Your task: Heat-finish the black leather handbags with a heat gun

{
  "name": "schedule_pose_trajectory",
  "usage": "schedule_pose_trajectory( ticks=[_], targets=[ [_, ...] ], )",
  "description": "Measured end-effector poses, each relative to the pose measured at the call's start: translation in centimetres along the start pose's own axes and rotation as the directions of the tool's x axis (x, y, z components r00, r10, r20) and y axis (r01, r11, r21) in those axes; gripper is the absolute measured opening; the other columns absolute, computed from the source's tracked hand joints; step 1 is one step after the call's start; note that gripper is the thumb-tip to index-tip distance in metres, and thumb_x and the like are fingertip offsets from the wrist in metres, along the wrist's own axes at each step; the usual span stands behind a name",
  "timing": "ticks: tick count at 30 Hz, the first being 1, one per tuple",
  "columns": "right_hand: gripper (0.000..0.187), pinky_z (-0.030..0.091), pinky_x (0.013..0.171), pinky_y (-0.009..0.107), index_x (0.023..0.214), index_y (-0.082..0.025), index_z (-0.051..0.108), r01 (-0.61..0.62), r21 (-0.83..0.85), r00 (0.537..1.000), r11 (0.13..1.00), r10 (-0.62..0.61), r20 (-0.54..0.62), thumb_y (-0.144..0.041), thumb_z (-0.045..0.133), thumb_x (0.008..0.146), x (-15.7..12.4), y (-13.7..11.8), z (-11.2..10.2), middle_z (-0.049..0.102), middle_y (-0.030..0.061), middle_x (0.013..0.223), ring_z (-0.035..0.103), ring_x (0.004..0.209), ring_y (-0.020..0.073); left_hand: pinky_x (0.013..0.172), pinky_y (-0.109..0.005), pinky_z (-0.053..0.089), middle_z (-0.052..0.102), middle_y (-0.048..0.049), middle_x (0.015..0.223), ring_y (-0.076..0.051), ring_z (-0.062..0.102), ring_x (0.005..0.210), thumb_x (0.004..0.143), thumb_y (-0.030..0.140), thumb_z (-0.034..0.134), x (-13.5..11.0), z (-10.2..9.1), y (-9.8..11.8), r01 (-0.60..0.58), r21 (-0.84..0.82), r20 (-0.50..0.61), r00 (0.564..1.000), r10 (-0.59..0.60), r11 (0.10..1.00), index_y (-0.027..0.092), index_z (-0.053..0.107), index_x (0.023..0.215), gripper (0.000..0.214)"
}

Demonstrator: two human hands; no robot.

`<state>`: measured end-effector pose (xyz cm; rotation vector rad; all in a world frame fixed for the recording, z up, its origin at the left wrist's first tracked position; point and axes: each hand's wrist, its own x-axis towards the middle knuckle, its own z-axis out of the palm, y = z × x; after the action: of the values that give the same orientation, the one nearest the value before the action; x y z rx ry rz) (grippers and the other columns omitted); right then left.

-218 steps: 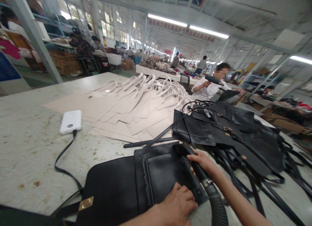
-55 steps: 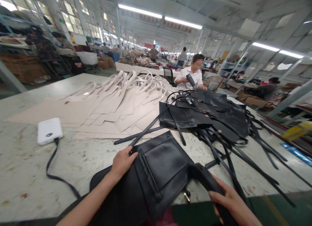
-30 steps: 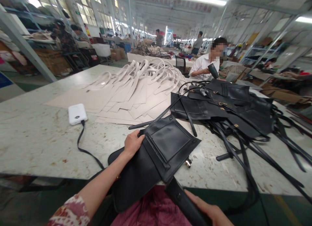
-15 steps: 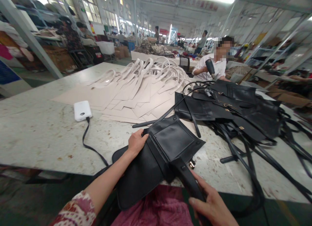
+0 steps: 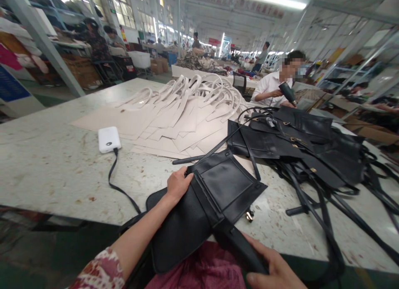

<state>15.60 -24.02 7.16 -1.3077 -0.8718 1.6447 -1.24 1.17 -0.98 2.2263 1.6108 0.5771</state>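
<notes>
A black leather bag (image 5: 224,183) lies tilted over the near table edge, its smooth flap (image 5: 177,235) hanging toward my lap. My left hand (image 5: 179,183) grips the bag's upper left edge, thumb on top and fingers curled under. At the lower right, my right hand (image 5: 274,266) is closed around a broad, black, strap-like piece (image 5: 238,243) that reaches to the bag's lower corner. Whether this piece is joined to the bag is hidden. Beside the bag's right edge shows a small gold-coloured metal fitting (image 5: 249,215).
Black bags with long straps (image 5: 311,143) pile up on the right. Pale panels with looped handles (image 5: 183,118) cover the table's middle. A white box (image 5: 109,139) with a black cable sits left. Across the table a co-worker (image 5: 269,87) holds a heat gun (image 5: 287,93).
The view has shifted slightly, moving the scene a little right. The strap-like piece in my right hand has turned and sits lower. The co-worker's heat gun has moved right and tilted.
</notes>
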Motion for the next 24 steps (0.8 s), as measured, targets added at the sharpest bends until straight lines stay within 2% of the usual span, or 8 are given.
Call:
schedule_pose_trajectory(
  ticks=[1, 3, 5, 9, 13, 19, 24],
  targets=[
    [0.068, 0.049, 0.07, 0.026, 0.124, -0.018, 0.042, -0.016, 0.002, 1.0, 1.0, 0.016, 0.007, -0.027, 0.067, 0.062, 0.4, -0.3, -0.1, 0.067, 0.0034, 0.09, 0.062, 0.081, 0.0207, 0.054, -0.022, 0.031, 0.055, 0.0011, 0.062, -0.016, 0.055, 0.065, 0.076, 0.042, 0.044, 0.0, 0.0, 0.0, -0.001, 0.005, 0.001, 1.0, 0.001, 1.0, 0.021, 0.052, 0.071, 0.023],
    [0.073, 0.047, 0.044, 0.019, 0.13, -0.017, 0.03, -0.099, -0.029, 0.995, 0.995, 0.099, 0.005, -0.026, 0.063, 0.065, 1.4, -0.9, -0.2, 0.066, -0.0008, 0.061, 0.06, 0.052, 0.015, 0.054, -0.022, 0.031, 0.055, 0.0007, 0.062, -0.016, 0.055, 0.066, 0.076, 0.042, 0.044, 0.0, -0.1, 0.0, -0.001, 0.016, 0.006, 1.0, 0.001, 1.0, 0.021, 0.052, 0.072, 0.023],
    [0.078, 0.041, 0.032, 0.016, 0.133, -0.017, 0.019, -0.169, -0.069, 0.985, 0.983, 0.168, -0.026, -0.024, 0.059, 0.067, 2.6, -1.4, -0.4, 0.058, -0.0056, 0.042, 0.052, 0.036, 0.0118, 0.054, -0.023, 0.031, 0.055, 0.0003, 0.062, -0.017, 0.055, 0.067, 0.077, 0.042, 0.044, 0.0, -0.2, 0.1, 0.003, 0.027, 0.015, 1.0, -0.003, 1.0, 0.021, 0.052, 0.072, 0.023],
    [0.073, 0.043, 0.03, 0.017, 0.132, -0.023, 0.022, -0.175, -0.127, 0.981, 0.976, 0.162, -0.105, -0.021, 0.056, 0.068, 3.3, -2.2, -0.7, 0.056, -0.007, 0.044, 0.05, 0.032, 0.0105, 0.054, -0.023, 0.031, 0.056, 0.0002, 0.063, -0.017, 0.056, 0.067, 0.076, 0.041, 0.045, 0.0, -0.4, 0.2, 0.019, 0.037, 0.035, 0.999, -0.02, 0.999, 0.021, 0.053, 0.072, 0.022],
    [0.07, 0.041, 0.03, 0.014, 0.13, -0.019, 0.03, -0.201, -0.176, 0.979, 0.964, 0.193, -0.061, -0.024, 0.058, 0.066, 2.1, -2.6, -0.6, 0.056, -0.0053, 0.043, 0.049, 0.033, 0.0091, 0.055, -0.022, 0.032, 0.057, 0.0001, 0.064, -0.017, 0.055, 0.068, 0.077, 0.042, 0.044, -0.1, -0.3, 0.2, 0.032, 0.032, 0.043, 0.999, -0.033, 0.999, 0.021, 0.053, 0.073, 0.023],
    [0.072, 0.04, 0.03, 0.016, 0.133, -0.022, 0.022, -0.206, -0.201, 0.976, 0.957, 0.187, -0.112, -0.02, 0.054, 0.068, 2.4, -2.5, -0.4, 0.052, -0.0083, 0.038, 0.046, 0.03, 0.0089, 0.056, -0.022, 0.032, 0.058, -0.0003, 0.067, -0.017, 0.055, 0.069, 0.078, 0.043, 0.043, -0.1, -0.1, 0.1, 0.021, 0.037, 0.03, 0.999, -0.022, 0.999, 0.021, 0.053, 0.076, 0.024],
    [0.071, 0.037, 0.031, 0.015, 0.128, -0.018, 0.034, -0.161, -0.191, 0.986, 0.968, 0.153, -0.06, -0.03, 0.058, 0.063, 1.5, -2.1, -1.1, 0.056, -0.0048, 0.048, 0.047, 0.034, 0.0085, 0.055, -0.023, 0.031, 0.058, -0.0004, 0.066, -0.017, 0.055, 0.068, 0.077, 0.044, 0.043, 0.0, -0.1, 0.1, 0.017, 0.048, 0.023, 1.0, -0.018, 0.999, 0.022, 0.053, 0.075, 0.024]
  ],
)
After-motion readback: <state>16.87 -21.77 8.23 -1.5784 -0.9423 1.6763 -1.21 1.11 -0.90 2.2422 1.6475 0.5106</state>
